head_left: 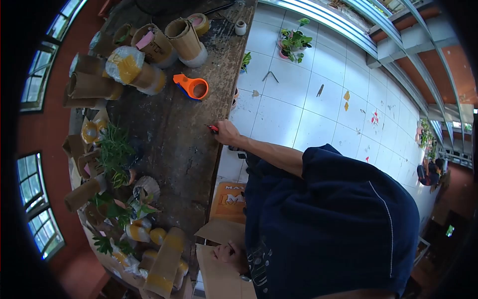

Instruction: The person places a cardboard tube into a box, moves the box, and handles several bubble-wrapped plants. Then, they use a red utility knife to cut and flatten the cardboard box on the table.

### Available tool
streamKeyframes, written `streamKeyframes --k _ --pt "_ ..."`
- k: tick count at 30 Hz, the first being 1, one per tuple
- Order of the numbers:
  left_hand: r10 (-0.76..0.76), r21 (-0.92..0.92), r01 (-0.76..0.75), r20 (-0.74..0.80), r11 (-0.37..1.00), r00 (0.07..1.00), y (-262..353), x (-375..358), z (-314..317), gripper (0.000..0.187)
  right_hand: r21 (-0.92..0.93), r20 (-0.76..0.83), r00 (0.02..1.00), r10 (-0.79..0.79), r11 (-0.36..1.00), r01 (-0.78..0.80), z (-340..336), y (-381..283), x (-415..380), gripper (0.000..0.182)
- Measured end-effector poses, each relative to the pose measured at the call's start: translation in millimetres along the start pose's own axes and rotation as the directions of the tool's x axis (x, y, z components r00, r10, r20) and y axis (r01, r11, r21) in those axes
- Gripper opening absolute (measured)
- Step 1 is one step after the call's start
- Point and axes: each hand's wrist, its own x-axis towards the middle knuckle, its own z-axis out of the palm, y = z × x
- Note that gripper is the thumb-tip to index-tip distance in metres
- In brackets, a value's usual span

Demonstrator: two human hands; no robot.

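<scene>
Standing at the counter (184, 144), a person in a dark blue shirt reaches out with one hand (227, 133), its grip closed on a small red-handled tool (213, 128) at the counter's edge. An orange tape dispenser (191, 86) lies well apart, near cardboard rolls (149, 55). The other hand (226, 251) rests on a cardboard sheet (221, 271) (grip state cannot be told).

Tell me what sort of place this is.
Probably a plant-packing bench on a tiled veranda. A worn wooden workbench carries cardboard-wrapped rolls bound with yellow tape, an orange tape dispenser and loose green plants. Potted plants stand on the white tiled floor beside it.
</scene>
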Motion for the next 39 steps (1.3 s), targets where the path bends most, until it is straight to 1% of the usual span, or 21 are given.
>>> streamKeyframes --k 3,6,9,12,15,17,18,19,20,21,22,25,28,31,33,35,36,38,39 --pt "-0.022 -0.066 0.024 0.035 0.998 0.999 -2 -2 2 0.032 0.001 0.034 0.996 0.083 0.997 -0.083 -2 -4 -5 0.018" --pt "-0.068 -0.068 0.068 0.013 0.995 0.998 -8 -8 8 0.033 -0.013 0.054 0.998 0.037 0.999 -0.036 -3 -4 -7 0.019" --pt "-0.028 -0.077 0.027 -0.008 0.997 1.0 -7 -6 7 0.034 -0.003 -0.013 0.999 0.048 0.999 -0.048 -1 0 -12 0.022" --pt "-0.052 -0.039 0.053 0.035 0.998 0.998 0 -4 1 0.034 -0.014 0.052 0.998 0.039 0.999 -0.039 3 2 -8 0.024" --pt "-0.055 -0.061 0.055 0.009 0.997 0.998 9 3 -3 0.034 0.039 0.07 0.993 0.091 0.995 -0.094 -5 -9 -14 0.023" --pt "-0.062 -0.092 0.061 -0.009 0.994 0.998 7 -2 0 0.031 -0.049 0.086 0.992 0.095 0.995 -0.091 -8 -13 -14 0.023" --pt "-0.081 -0.097 0.077 -0.04 0.992 0.996 6 -1 1 0.03 -0.057 0.035 0.993 0.11 0.993 -0.108 -6 -15 -16 0.023" --pt "-0.101 -0.1 0.097 -0.034 0.99 0.994 6 2 0 0.028 -0.069 0.053 0.992 0.118 0.991 -0.114 -8 -22 -14 0.023" --pt "-0.118 -0.106 0.115 -0.021 0.988 0.993 6 3 -2 0.026 -0.03 0.055 0.996 0.069 0.997 -0.067 -4 -16 -12 0.022" --pt "-0.129 -0.122 0.129 0.005 0.984 0.992 7 1 -4 0.024 -0.043 0.083 0.986 0.143 0.989 -0.139 -7 -23 -11 0.021" --pt "-0.14 -0.13 0.136 -0.024 0.982 0.99 8 -1 -2 0.023 -0.101 0.105 0.984 0.142 0.986 -0.131 -12 -27 -12 0.022" --pt "-0.159 -0.15 0.146 -0.079 0.978 0.984 9 -2 4 0.021 -0.099 0.037 0.996 0.087 0.992 -0.083 0 -11 -10 0.022" --pt "-0.184 -0.164 0.167 -0.096 0.972 0.978 22 2 -2 0.022 -0.097 0.034 0.999 0.028 0.995 -0.024 3 -2 -8 0.014" --pt "-0.208 -0.186 0.187 -0.101 0.965 0.973 25 6 0 0.023 -0.093 0.031 0.999 -0.009 0.996 0.011 4 -2 -5 0.014" --pt "-0.219 -0.186 0.2 -0.085 0.962 0.972 26 3 2 0.023 -0.116 0.058 0.998 0.001 0.993 0.005 3 -5 -1 0.013" --pt "-0.224 -0.184 0.202 -0.105 0.962 0.969 30 5 2 0.025 -0.133 0.078 0.997 0.019 0.991 -0.009 -1 -7 3 0.011" --pt "-0.22 -0.187 0.197 -0.108 0.962 0.97 31 6 2 0.026 -0.092 0.023 1.0 0.019 0.996 -0.017 -1 -7 2 0.012" --pt "-0.195 -0.168 0.171 -0.141 0.971 0.97 30 9 3 0.028 -0.133 -0.004 1.0 0.009 0.991 -0.01 -9 -22 -1 0.018" --pt "-0.184 -0.167 0.158 -0.153 0.973 0.971 32 9 5 0.029 -0.11 -0.001 1.0 -0.015 0.994 0.014 -9 -21 0 0.024"
